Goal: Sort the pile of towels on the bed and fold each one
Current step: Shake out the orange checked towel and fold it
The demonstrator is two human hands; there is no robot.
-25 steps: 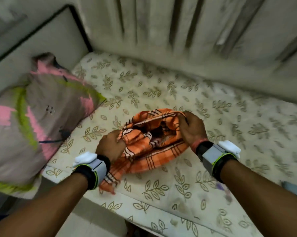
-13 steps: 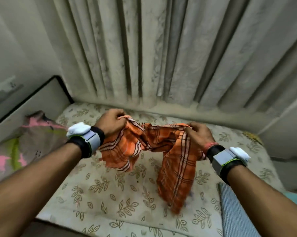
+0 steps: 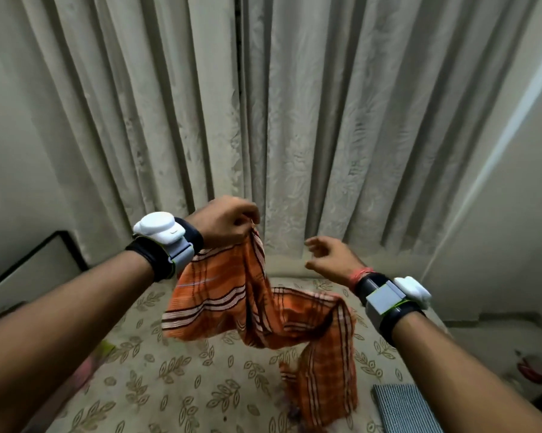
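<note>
left hand [image 3: 229, 221] pinches the top edge of the orange towel [image 3: 251, 310] | right hand [image 3: 332, 260] loose, holding nothing | towel hangs twisted above the bed [image 3: 185, 385] | progress: early, no fold made yet; grey striped cloth [image 3: 404, 407] lies flat nearby, perhaps done

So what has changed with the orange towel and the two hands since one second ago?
Both hands lifted the orange towel up off the bed. Then the right hand let go and is open, so the towel hangs from the left hand alone. The left hand's grip on it stayed.
</note>
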